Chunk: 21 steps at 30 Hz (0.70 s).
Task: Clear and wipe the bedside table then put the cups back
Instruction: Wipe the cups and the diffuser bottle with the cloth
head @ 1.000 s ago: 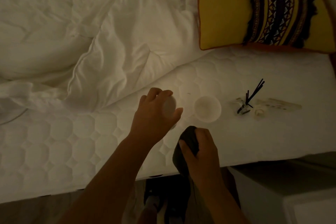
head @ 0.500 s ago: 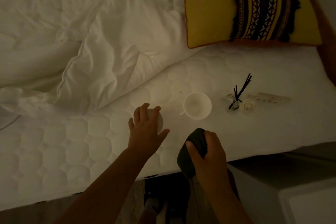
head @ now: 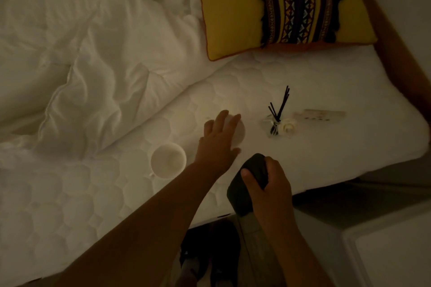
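Two round white cups sit on the soft quilted white mattress (head: 326, 72) — poor footing, so a nudge may tip either. The near white cup (head: 168, 161) stands upright and looks empty. The far white cup (head: 240, 134) lies under the left hand (head: 219, 141), whose fingers (head: 222, 119) stretch nearly straight over it — its inside hidden. The right hand (head: 271, 185) grips a bunched dark cloth (head: 253, 170).

We see through one wide-angle camera worn on the head, facing forward and steeply down across the near edge of the quilted mattress (head: 326, 158). The left hand (head: 219, 140) and right hand (head: 270, 186) sit close below the lens; the yellow cushion (head: 233, 7) marks the far top edge.
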### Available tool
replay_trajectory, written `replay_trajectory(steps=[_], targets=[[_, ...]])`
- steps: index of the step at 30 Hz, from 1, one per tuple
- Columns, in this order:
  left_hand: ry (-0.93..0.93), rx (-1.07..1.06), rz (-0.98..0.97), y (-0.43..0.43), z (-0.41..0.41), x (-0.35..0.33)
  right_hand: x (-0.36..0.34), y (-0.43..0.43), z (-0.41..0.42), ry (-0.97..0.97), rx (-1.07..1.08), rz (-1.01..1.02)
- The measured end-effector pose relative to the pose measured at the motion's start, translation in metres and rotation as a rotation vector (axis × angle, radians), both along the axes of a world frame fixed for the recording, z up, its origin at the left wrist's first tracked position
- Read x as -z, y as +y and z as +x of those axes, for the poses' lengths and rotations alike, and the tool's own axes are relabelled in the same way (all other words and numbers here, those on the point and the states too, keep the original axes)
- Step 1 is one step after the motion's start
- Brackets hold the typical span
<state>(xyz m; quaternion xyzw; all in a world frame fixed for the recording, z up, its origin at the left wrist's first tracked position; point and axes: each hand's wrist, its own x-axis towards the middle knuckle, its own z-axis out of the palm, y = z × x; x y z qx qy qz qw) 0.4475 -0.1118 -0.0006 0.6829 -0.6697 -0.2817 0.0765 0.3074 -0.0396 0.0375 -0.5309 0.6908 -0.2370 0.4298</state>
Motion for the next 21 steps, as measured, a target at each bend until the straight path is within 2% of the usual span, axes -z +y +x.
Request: replay_trajectory(steps=[3,6,12,17,19,21], targets=[[0.089,-0.082,0.013,-0.014,0.008,0.001,-0.002,-0.007,0.000,-0.014,0.001,-0.005],[0.225,-0.196,0.112,-0.022,0.018,-0.012,-0.007,-0.016,0.002,-0.036,-0.013,-0.030],[0.769,-0.555,0.403,-0.007,0.018,-0.059,-0.018,-0.023,0.027,-0.188,-0.031,-0.261],[0.863,-0.669,0.425,0.007,0.011,-0.077,-0.018,-0.023,0.048,-0.049,-0.132,-0.482],[0.859,-0.694,0.446,0.009,0.014,-0.080,-0.020,-0.028,0.053,-0.080,-0.109,-0.469],[0.819,-0.697,0.411,0.012,0.018,-0.080,-0.025,-0.032,0.058,-0.167,-0.003,-0.364]])
